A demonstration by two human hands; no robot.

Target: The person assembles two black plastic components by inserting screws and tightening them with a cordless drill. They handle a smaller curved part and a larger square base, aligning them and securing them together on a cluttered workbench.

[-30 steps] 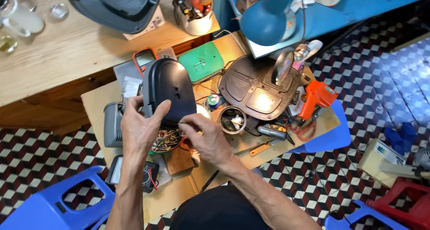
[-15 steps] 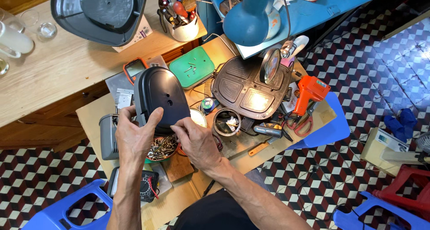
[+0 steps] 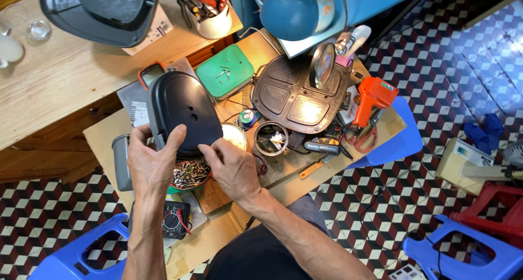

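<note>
Holding black rounded appliance cover [image 3: 180, 111], small holes in top; left hand [image 3: 150, 165], right hand [image 3: 231, 168] clamped on edge.

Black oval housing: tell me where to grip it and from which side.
Grip the black oval housing by its long side rims, one hand from each flank. Its domed top looks smooth and offers little purchase. The left hand already clasps the left rim; the right hand pinches the near edge.
</note>
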